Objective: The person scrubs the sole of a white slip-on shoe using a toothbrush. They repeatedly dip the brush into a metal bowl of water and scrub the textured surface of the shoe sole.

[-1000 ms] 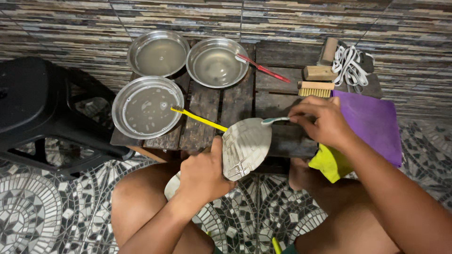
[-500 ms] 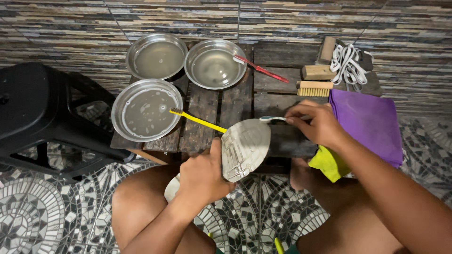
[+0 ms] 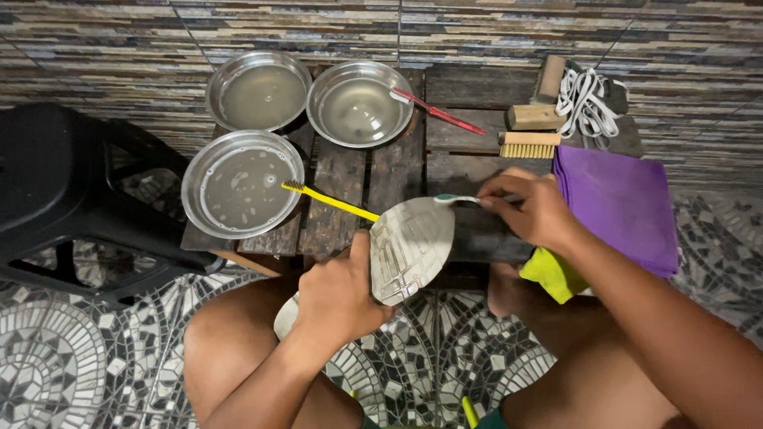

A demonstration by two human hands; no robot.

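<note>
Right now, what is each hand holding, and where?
Left hand grips the shoe around its middle, sole up; right hand holds a toothbrush by its handle.

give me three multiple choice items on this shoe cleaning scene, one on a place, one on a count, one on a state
1. Where does the yellow toothbrush's bristle end rest?
A. on the rim of the nearest metal bowl
B. on the purple cloth
C. on the black stool

2. How many metal bowls are on the wooden pallet table?
A. two
B. three
C. four

3. How is the shoe held?
A. sole up
B. sole down
C. lying untouched

Answers:
1 A, the yellow toothbrush leans on the nearest metal bowl.
2 B, three round bowls sit on the wooden pallet table.
3 A, the left hand grips the shoe, tread facing the camera, while the right hand works a brush at its toe.
</note>
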